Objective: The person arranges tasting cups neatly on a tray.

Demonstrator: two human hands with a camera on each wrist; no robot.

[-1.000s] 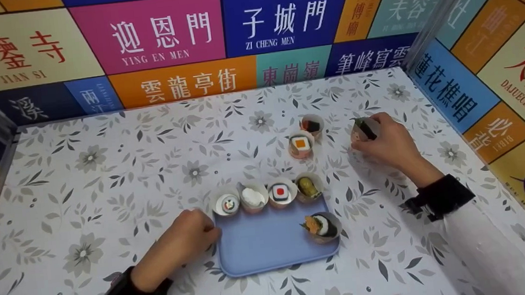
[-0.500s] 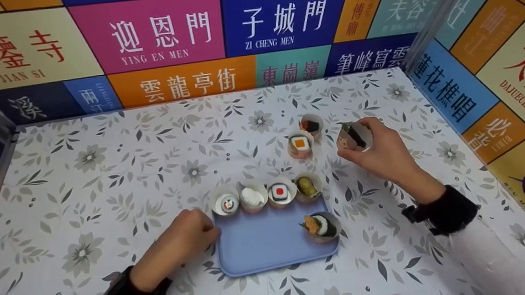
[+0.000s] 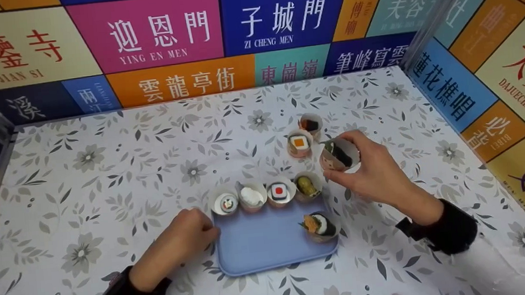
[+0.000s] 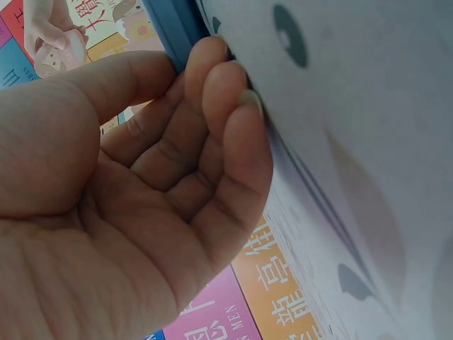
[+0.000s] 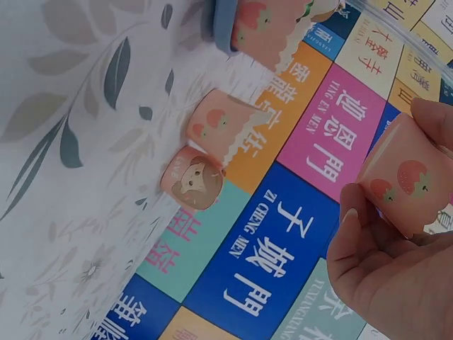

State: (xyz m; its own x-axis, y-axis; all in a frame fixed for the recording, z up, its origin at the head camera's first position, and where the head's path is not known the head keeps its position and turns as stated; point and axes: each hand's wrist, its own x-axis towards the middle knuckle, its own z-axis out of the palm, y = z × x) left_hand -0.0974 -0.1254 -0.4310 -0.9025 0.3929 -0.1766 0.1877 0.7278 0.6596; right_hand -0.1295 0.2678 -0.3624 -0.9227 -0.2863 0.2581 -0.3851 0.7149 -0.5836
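My right hand pinches a pink paper cup with a strawberry print between thumb and fingers. Dark seaweed and a green leaf show inside this cup in the head view. It is held up off the table, right of the tray's back corner. At the left rim of the blue tray, my left hand has its fingers curled, thumb and fingertips gripping the edge. Along the tray's back stand several sushi cups, among them one with a red-centred roll. A cup with orange-topped sushi sits at the right side.
Behind the tray, two more cups stand close together on the table: one with an orange-centred square roll, the other with dark and orange filling. A leaf-patterned cloth covers the table. Colourful lettered panels wall the back and sides.
My right hand has carried its cup left and toward me, from the far right of the table to near the tray's back right corner. My left hand and the tray stay put.
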